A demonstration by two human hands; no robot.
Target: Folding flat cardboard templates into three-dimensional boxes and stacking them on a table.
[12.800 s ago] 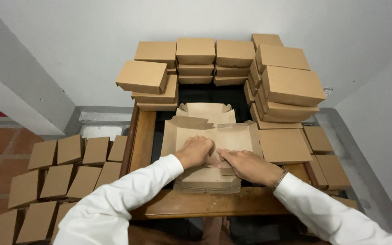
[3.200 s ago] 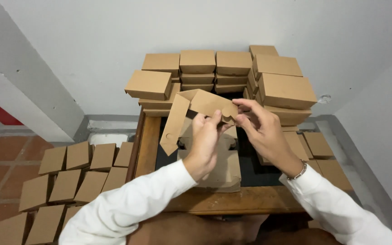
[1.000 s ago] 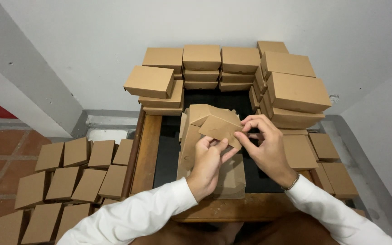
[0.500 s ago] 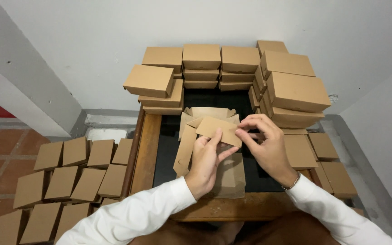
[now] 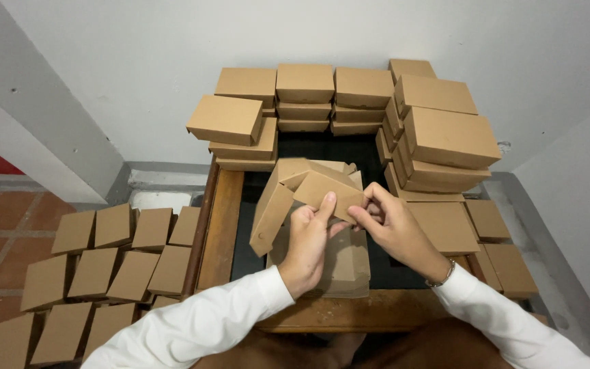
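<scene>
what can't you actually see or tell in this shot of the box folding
Head view, the only view:
- Stack of flat blanks: the left hand covers much of it, so no count.
- Half-folded box: its inner tabs sit behind both hands' fingers.
- Right hand: fingertips tucked behind a flap, grip unclear.
- Boxes on the floor: cut off by the left and bottom edges.
- Table: its back is hidden by stacked boxes.

Both arms wear long white sleeves with buttoned-style cuffs ending at the wrists. The left hand (image 5: 306, 244) is bare. The right hand (image 5: 397, 232) is bare; its wrist carries a thin bracelet (image 5: 441, 277).
</scene>
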